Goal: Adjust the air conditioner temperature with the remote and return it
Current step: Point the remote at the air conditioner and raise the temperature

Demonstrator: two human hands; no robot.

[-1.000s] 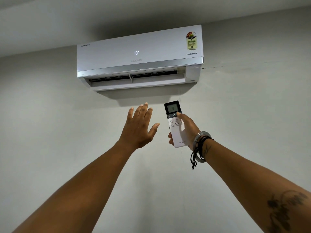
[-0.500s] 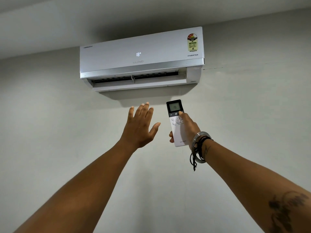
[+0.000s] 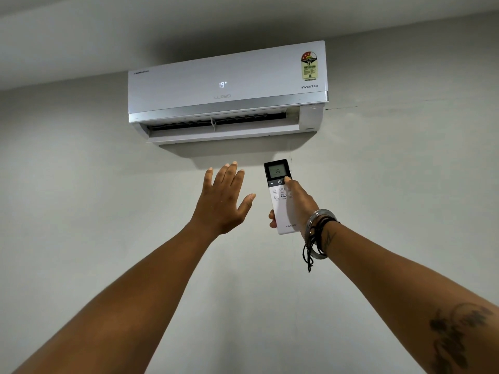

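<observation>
1. We see a white air conditioner (image 3: 226, 90) mounted high on a pale grey wall (image 3: 405, 184), just under the ceiling, with its lower flap tilted open.
2. Its front panel shows a lit "19" above a faint brand mark; a coloured rating sticker (image 3: 309, 65) and the word "INVERTER" sit at its right end.
3. Our right hand (image 3: 299, 203) holds the remote (image 3: 282, 197) upright below the right half of the unit, clear of the wall, its top end pointing up toward the flap.
4. That grip is clenched around the remote: the fingers wrap behind its lower body, showing at its left edge, and the thumb lies across the front with its tip on the dark band of buttons just under the screen.
5. The remote's small screen also reads "19"; the white lower body carries grey buttons and a brand mark near the bottom.
6. Our left hand (image 3: 225, 201) is raised just beside the remote, not touching it, the grip released and empty, fingers spread and palm turned toward the unit.
7. Bangles and black cords (image 3: 317, 233) circle our right wrist, and a dark tattoo (image 3: 453, 338) marks that forearm.
</observation>
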